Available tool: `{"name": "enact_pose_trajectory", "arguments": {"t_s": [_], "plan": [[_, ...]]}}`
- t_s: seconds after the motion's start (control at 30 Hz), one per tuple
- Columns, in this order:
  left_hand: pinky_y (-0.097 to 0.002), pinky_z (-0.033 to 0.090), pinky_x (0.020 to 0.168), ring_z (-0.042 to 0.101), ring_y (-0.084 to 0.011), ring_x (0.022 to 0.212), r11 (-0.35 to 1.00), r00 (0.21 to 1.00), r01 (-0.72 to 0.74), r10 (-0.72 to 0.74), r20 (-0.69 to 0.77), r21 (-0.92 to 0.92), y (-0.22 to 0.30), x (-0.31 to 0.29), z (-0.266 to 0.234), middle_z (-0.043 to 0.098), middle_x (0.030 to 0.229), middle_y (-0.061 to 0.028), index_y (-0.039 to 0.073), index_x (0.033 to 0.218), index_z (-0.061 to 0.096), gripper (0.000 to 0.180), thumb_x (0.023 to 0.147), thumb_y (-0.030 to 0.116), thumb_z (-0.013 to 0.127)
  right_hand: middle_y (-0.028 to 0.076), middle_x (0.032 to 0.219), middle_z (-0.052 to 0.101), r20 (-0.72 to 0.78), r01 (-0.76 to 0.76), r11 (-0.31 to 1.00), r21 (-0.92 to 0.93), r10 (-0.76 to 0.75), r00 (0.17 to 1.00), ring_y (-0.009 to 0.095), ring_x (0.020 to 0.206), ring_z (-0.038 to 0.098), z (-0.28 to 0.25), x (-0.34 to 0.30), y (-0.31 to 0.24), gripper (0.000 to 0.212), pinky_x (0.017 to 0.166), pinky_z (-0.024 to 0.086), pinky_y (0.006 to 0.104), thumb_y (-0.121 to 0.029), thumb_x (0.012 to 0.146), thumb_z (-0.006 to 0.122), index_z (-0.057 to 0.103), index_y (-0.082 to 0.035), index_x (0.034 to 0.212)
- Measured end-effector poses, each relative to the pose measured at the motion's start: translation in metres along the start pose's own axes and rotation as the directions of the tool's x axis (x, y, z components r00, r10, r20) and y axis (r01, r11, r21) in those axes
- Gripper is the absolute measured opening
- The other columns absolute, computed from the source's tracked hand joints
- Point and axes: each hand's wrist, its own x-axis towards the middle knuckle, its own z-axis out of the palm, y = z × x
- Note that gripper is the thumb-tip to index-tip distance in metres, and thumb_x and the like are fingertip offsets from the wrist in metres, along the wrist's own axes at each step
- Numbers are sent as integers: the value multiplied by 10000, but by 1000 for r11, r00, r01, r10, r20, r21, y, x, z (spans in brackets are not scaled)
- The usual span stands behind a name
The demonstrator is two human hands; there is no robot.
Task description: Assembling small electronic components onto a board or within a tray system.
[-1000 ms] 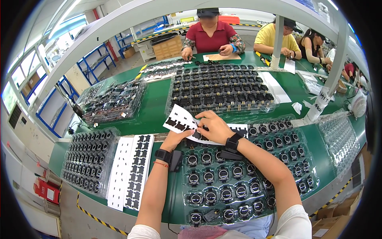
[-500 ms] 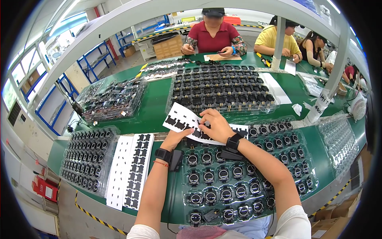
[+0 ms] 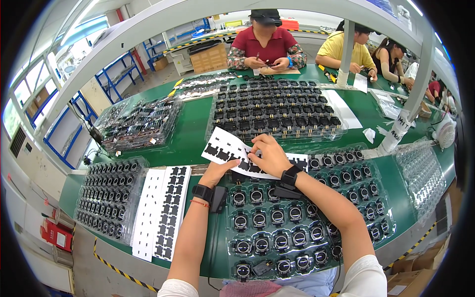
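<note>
A white backing sheet with rows of black die-cut stickers [image 3: 225, 143] is held up above the middle of the table. My left hand [image 3: 219, 172] pinches its lower edge, thumb on top. My right hand [image 3: 269, 154] bends over the sheet's middle, its fingertips closed at a black sticker; whether a sticker is between them I cannot make out. Below the hands, a clear plastic tray [image 3: 232, 270] carries rows of black watch-like housings [image 3: 281, 241] with round faces. Both wrists wear black bands, with small black boxes beside them.
More sticker sheets [image 3: 170, 213] lie left of my left arm, beside another filled tray [image 3: 106, 198]. Stacked trays of black parts [image 3: 274, 109] stand beyond my hands. An upright post [image 3: 396, 133] rises at right near bubble-textured plastic trays [image 3: 420, 173]. Co-workers [image 3: 264, 44] sit across the table.
My hands and the sheet have hardly moved; the right fingers shifted very slightly. The co-worker opposite has brought both hands closer together.
</note>
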Motion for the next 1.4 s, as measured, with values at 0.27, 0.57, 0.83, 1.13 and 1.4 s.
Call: {"name": "enact_pose_trajectory", "arguments": {"t_s": [0.27, 0.57, 0.83, 1.13, 1.4], "plan": [[-271, 431, 839, 527, -134, 960, 1000, 1000, 8, -7, 14, -19, -1, 0, -3, 558, 1051, -26, 18, 1127, 506, 435, 729, 39, 681, 131, 1059, 540, -1, -42, 999, 11, 42, 999, 316, 1019, 495, 3, 1, 3, 120, 874, 408, 381, -124, 728, 637, 570, -27, 743], [-269, 434, 832, 532, -131, 951, 1000, 1000, 1, -1, 8, 15, -2, -1, -3, 563, 1045, -26, 18, 1117, 513, 430, 726, 52, 688, 133, 1057, 540, -4, -74, 997, -3, 74, 997, 321, 1020, 495, 3, -1, 5, 124, 878, 404, 385, -118, 729, 632, 554, -21, 735], [-275, 449, 815, 549, -139, 932, 1000, 1000, 9, -9, 15, -21, -1, -1, -3, 572, 1026, -32, 21, 1110, 515, 421, 723, 37, 681, 132, 1050, 543, -11, -53, 999, 5, 53, 999, 320, 1017, 501, 4, -1, 6, 120, 867, 412, 382, -109, 727, 634, 554, -21, 738], [-284, 468, 798, 564, -147, 929, 997, 1000, 18, -19, -2, -70, -4, 1, -6, 576, 1021, -40, 26, 1113, 510, 432, 714, 12, 675, 118, 1070, 524, 20, 47, 993, 105, -50, 999, 303, 1004, 513, 3, 2, 3, 85, 844, 428, 370, -81, 748, 597, 550, -25, 793], [-285, 467, 803, 565, -149, 934, 998, 1000, 21, -21, -5, -65, -5, 1, -6, 575, 1026, -41, 27, 1125, 501, 437, 720, 7, 664, 130, 1124, 506, 63, 89, 985, 146, -99, 993, 308, 1024, 513, 5, 2, 6, 73, 854, 433, 363, -54, 773, 553, 535, -8, 825]]}}
